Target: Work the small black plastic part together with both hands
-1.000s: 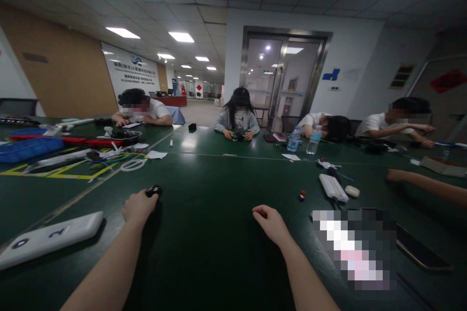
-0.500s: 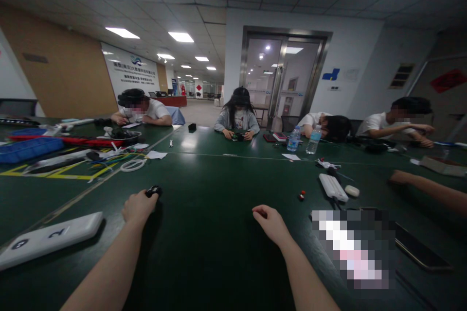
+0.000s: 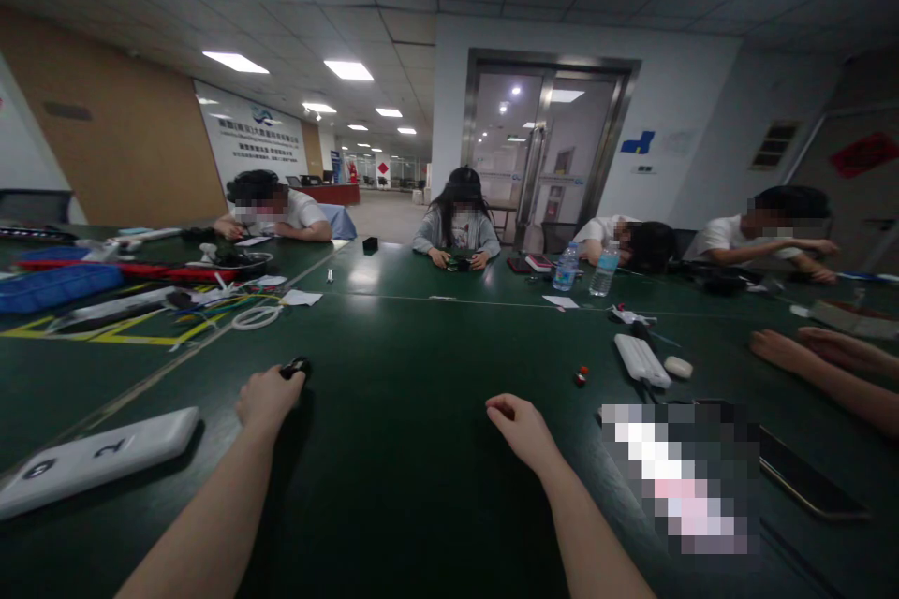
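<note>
On the green tabletop (image 3: pixel 400 449), my left hand (image 3: pixel 267 402) is closed round a small, dark, glossy object (image 3: pixel 298 366). Part of that object juts out past the fingers, and its kind cannot be made out. My right hand (image 3: pixel 518 426) rests on the table to the right, fingers curled in and thumb against them, with nothing visible in its grasp. Left of my left arm lies a white power bank (image 3: pixel 105 460) with dark marks on it. A small red and silver item (image 3: pixel 582 376) is to the right of my right hand.
At right are a white device with cables (image 3: pixel 641 360), a pale oval case (image 3: pixel 678 367), a dark phone (image 3: pixel 807 477) and a neighbour's hands (image 3: pixel 779 351). Water bottles (image 3: pixel 566 268), a blue tray (image 3: pixel 60 287) and a coiled white cable (image 3: pixel 256 318) are farther off. Several people sit around.
A second hand and forearm of the neighbour at the right edge now shows beside the first. My own two hands have stayed in place.
</note>
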The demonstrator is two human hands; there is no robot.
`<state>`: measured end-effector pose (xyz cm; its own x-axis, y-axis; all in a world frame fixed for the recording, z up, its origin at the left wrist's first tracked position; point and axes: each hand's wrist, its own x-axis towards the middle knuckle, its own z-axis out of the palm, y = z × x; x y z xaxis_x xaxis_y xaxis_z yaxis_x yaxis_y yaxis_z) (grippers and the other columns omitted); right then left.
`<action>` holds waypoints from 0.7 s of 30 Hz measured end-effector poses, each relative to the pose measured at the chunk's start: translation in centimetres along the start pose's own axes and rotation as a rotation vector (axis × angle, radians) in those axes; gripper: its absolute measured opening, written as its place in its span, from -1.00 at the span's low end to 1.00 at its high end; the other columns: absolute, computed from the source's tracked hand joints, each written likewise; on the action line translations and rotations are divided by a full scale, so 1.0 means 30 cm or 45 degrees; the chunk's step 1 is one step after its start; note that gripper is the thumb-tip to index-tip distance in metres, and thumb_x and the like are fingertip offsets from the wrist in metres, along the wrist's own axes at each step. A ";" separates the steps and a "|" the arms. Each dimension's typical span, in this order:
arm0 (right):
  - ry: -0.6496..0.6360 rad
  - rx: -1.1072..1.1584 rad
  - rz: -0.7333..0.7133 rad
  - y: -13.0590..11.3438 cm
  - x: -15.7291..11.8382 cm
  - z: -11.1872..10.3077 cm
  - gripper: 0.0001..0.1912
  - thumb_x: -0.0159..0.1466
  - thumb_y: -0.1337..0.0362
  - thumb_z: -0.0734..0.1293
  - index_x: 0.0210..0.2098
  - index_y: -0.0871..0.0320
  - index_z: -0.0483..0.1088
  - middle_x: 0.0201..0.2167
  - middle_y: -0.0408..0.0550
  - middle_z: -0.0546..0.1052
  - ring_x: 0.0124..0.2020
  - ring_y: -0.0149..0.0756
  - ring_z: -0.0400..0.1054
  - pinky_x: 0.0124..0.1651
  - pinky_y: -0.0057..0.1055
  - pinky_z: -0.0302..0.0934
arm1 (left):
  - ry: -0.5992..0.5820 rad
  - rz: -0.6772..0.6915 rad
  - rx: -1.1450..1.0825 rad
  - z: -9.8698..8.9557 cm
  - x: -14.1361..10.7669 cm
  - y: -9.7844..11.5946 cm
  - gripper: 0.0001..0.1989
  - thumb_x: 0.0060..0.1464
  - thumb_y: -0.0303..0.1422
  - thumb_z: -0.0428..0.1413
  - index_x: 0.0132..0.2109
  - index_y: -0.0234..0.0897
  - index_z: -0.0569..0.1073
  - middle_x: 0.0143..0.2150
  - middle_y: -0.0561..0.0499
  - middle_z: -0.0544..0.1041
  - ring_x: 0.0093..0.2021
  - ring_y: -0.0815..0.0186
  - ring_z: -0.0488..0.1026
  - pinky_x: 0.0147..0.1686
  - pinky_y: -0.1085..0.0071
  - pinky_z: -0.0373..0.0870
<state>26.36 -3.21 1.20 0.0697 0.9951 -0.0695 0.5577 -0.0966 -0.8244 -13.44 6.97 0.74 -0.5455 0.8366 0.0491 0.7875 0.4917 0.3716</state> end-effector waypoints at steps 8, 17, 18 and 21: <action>-0.014 -0.025 0.033 -0.008 -0.001 -0.005 -0.74 0.20 0.29 0.25 -0.12 0.10 0.43 -0.11 -0.09 0.50 -0.06 -0.26 0.37 -0.03 -0.35 0.23 | 0.033 0.001 -0.011 0.019 0.017 -0.013 -0.47 -0.05 -0.11 -0.05 0.01 -0.27 0.46 -0.07 -0.30 0.48 -0.06 -0.12 0.41 -0.24 0.12 0.37; 0.024 0.049 -0.009 0.000 -0.009 -0.001 -0.78 0.19 0.26 0.26 -0.18 0.07 0.45 -0.15 -0.09 0.51 -0.08 -0.21 0.38 -0.08 -0.30 0.26 | 0.058 -0.001 -0.018 0.026 0.019 -0.021 -0.44 0.04 -0.09 -0.08 0.07 -0.34 0.42 -0.03 -0.33 0.45 -0.03 -0.11 0.39 -0.17 0.13 0.35; 0.026 0.055 -0.014 0.002 -0.008 0.000 -0.78 0.19 0.25 0.26 -0.18 0.06 0.45 -0.15 -0.09 0.51 -0.09 -0.21 0.38 -0.09 -0.30 0.26 | 0.059 -0.002 -0.019 0.023 0.019 -0.022 -0.44 0.04 -0.08 -0.08 0.07 -0.34 0.41 -0.03 -0.33 0.45 -0.03 -0.11 0.39 -0.17 0.14 0.35; 0.025 0.063 -0.009 0.011 -0.003 0.002 -0.78 0.18 0.24 0.27 -0.19 0.06 0.45 -0.15 -0.09 0.51 -0.08 -0.21 0.38 -0.10 -0.31 0.26 | 0.076 -0.002 -0.009 0.017 0.013 -0.011 -0.43 0.05 -0.07 -0.07 0.09 -0.34 0.39 -0.02 -0.34 0.44 -0.02 -0.11 0.38 -0.17 0.14 0.35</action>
<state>26.50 -3.34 0.90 0.0819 0.9952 -0.0529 0.5168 -0.0877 -0.8516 -13.76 7.25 0.15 -0.5631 0.8198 0.1040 0.7847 0.4909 0.3785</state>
